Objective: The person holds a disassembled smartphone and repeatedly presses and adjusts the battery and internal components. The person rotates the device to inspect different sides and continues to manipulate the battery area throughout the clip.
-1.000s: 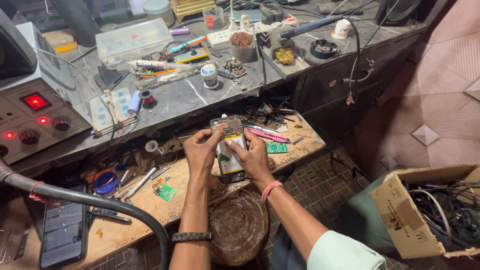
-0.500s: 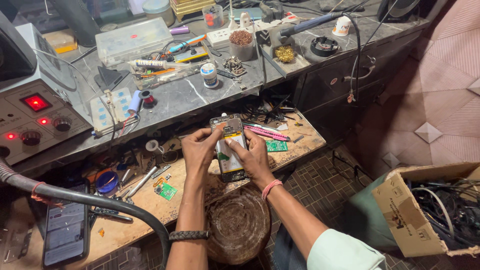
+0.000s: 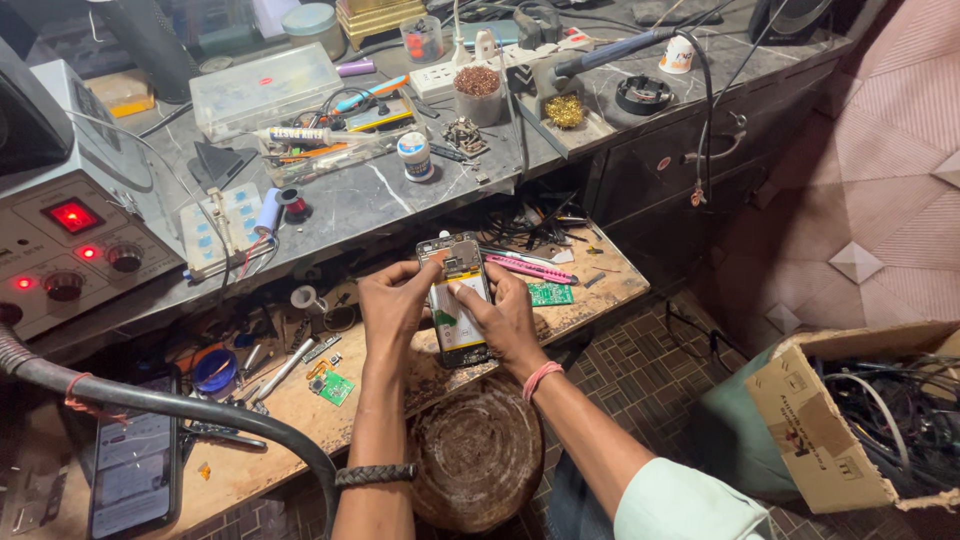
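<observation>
An opened mobile phone [image 3: 458,298] with its back cover off shows a battery and circuit parts. It is held above the wooden workbench [image 3: 400,385]. My left hand [image 3: 392,305] grips its left edge. My right hand [image 3: 503,318] grips its right edge, and the thumb rests on the battery. A braided black band sits on my left wrist and a pink band on my right wrist.
A green circuit board [image 3: 550,294] and a pink tool [image 3: 528,267] lie right of the phone. Another small green board [image 3: 335,387] and metal tools lie to the left. A lit phone [image 3: 132,470], a black hose [image 3: 180,410], a power supply unit [image 3: 70,250] and a cardboard box of cables [image 3: 850,420] surround the bench.
Both hands have kept hold of the phone in nearly the same spot. The fingers have shifted only slightly on it.
</observation>
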